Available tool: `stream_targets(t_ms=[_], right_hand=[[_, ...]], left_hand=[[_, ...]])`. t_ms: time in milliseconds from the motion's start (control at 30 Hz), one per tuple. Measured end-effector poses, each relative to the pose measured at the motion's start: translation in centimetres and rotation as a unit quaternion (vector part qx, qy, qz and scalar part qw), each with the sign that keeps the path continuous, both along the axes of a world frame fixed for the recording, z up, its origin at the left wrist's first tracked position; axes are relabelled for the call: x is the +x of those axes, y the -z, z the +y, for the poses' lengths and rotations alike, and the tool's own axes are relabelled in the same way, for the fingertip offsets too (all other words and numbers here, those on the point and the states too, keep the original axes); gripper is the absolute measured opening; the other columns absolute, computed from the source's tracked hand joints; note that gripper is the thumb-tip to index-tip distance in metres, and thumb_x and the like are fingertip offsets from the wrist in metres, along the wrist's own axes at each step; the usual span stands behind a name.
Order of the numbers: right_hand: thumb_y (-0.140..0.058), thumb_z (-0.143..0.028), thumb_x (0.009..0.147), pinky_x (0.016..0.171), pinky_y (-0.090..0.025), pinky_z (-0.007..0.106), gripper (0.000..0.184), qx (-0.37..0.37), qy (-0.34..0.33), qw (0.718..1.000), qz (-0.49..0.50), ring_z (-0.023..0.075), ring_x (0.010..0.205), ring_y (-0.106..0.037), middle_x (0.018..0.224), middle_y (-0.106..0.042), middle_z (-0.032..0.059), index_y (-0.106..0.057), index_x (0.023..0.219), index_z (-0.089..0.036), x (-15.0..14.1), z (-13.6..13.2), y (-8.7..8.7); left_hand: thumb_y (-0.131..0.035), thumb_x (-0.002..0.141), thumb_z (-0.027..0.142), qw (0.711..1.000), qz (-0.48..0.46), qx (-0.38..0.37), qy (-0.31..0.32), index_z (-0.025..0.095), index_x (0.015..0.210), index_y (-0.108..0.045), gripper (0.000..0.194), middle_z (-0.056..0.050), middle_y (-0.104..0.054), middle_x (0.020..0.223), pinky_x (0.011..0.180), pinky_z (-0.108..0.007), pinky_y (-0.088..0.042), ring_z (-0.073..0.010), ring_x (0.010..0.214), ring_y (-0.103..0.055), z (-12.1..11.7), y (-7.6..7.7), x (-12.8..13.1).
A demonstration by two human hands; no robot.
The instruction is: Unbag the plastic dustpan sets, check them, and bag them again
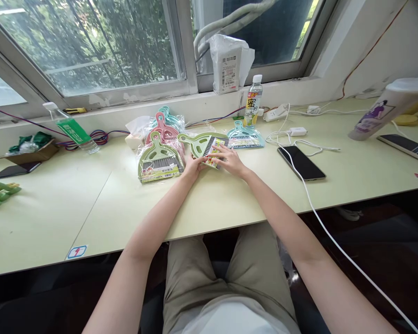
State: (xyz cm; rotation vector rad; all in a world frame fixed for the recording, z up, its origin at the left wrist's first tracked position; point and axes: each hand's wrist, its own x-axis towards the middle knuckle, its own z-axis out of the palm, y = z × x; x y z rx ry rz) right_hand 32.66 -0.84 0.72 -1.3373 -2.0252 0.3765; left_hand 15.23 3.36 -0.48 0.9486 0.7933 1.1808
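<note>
Green dustpan-and-brush set (202,146): held between the bagged green set (160,161) and the blue set (244,139)
Left hand (194,168): fingers gripping its lower edge
Right hand (231,161): fingers spread over its label
Handling: best steadied left, pressed lightly right
Tabletop (226,204): pale, seamed, smartphone (301,162) rightward
Room: window (118,46) behind
</note>
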Motion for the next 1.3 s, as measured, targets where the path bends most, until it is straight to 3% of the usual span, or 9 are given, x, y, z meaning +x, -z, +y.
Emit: stream_targets(t_ms=[67,167,267,333,400,467,533,800,1300], right_hand=[[-0.048,-0.048,0.094,0.118,-0.011,0.061,0.041,0.011,0.013,0.999,0.044,0.0306,0.148,-0.02,0.155,-0.035,-0.0001,-0.064,0.128,-0.032,0.3,0.5,0.2],[-0.056,-0.046,0.089,0.121,-0.015,0.053,0.063,0.047,0.098,0.984,0.143,0.0288,0.149,-0.017,0.161,-0.023,0.0077,-0.043,0.146,-0.025,0.8,1.4,1.0],[-0.061,-0.039,0.086,0.116,-0.033,0.048,0.074,-0.011,0.161,0.943,0.293,0.0274,0.14,-0.037,0.157,-0.028,0.014,-0.03,0.15,-0.023,0.8,2.0,1.8],[-0.06,-0.033,0.087,0.105,-0.046,0.044,0.064,-0.101,0.138,0.899,0.402,0.0236,0.123,-0.055,0.143,-0.047,0.013,-0.034,0.145,-0.024,0.4,2.0,2.1],[-0.057,-0.027,0.089,0.096,-0.054,0.039,0.043,-0.182,0.091,0.851,0.484,0.0195,0.106,-0.065,0.125,-0.062,0.0092,-0.046,0.131,-0.022,-0.1,1.7,1.9],[-0.056,-0.019,0.089,0.089,-0.057,0.033,0.025,-0.221,0.072,0.817,0.528,0.0163,0.095,-0.067,0.113,-0.068,0.0063,-0.054,0.114,-0.02,-0.6,1.3,1.5],[-0.056,-0.012,0.086,0.083,-0.058,0.029,0.021,-0.233,0.078,0.801,0.546,0.0141,0.088,-0.068,0.109,-0.069,0.0045,-0.055,0.105,-0.02,-0.9,0.9,1.1],[-0.053,-0.011,0.088,0.063,-0.058,0.025,0.02,-0.264,0.076,0.789,0.549,0.0127,0.07,-0.069,0.104,-0.071,0.0032,-0.053,0.106,-0.02,-0.7,0.6,0.5],[-0.051,-0.015,0.091,0.06,-0.058,0.026,0.02,-0.266,0.063,0.796,0.541,0.0129,0.064,-0.067,0.099,-0.071,0.0038,-0.052,0.111,-0.02,-0.4,0.7,0.8]], left_hand=[[-0.075,0.053,0.004,1.0,-0.002,-0.003,-0.007,0.016,0.107,-0.055,0.059,-0.003,-0.069,0.091,0.075,-0.034,-0.059,-0.0163,0.076,-0.068,0.0,0.0,0.1],[-0.074,0.054,0.004,1.0,-0.002,-0.008,-0.015,0.016,0.108,-0.054,0.059,-0.006,-0.07,0.095,0.078,-0.038,-0.059,-0.0197,0.081,-0.069,0.0,0.0,0.2],[-0.075,0.055,0.005,1.0,-0.003,-0.002,-0.01,0.015,0.111,-0.053,0.061,-0.008,-0.071,0.101,0.079,-0.039,-0.06,-0.0226,0.088,-0.07,0.0,0.0,0.2],[-0.076,0.055,0.006,1.0,0.004,0.0,-0.009,0.016,0.114,-0.053,0.064,-0.008,-0.071,0.103,0.08,-0.038,-0.061,-0.0233,0.09,-0.071,0.0,0.0,0.2],[-0.077,0.054,0.006,1.0,0.012,0.003,-0.007,0.016,0.115,-0.054,0.066,-0.008,-0.072,0.104,0.08,-0.038,-0.061,-0.0231,0.09,-0.071,-0.2,0.0,0.2],[-0.078,0.053,0.007,1.0,0.018,0.008,-0.002,0.016,0.115,-0.054,0.067,-0.008,-0.072,0.104,0.08,-0.038,-0.061,-0.0231,0.09,-0.071,-0.4,-0.2,0.3],[-0.079,0.053,0.007,1.0,0.021,0.013,0.004,0.016,0.113,-0.054,0.066,-0.009,-0.071,0.105,0.08,-0.038,-0.061,-0.0235,0.091,-0.071,-0.6,-0.3,0.4],[-0.079,0.056,0.009,0.999,0.038,0.008,-0.007,0.017,0.114,-0.054,0.064,-0.008,-0.071,0.106,0.08,-0.037,-0.061,-0.0235,0.093,-0.07,-0.7,-0.5,0.4],[-0.08,0.058,0.012,0.998,0.057,0.01,-0.004,0.015,0.112,-0.056,0.06,-0.011,-0.071,0.108,0.083,-0.04,-0.06,-0.025,0.093,-0.07,-0.9,-0.7,0.5]])
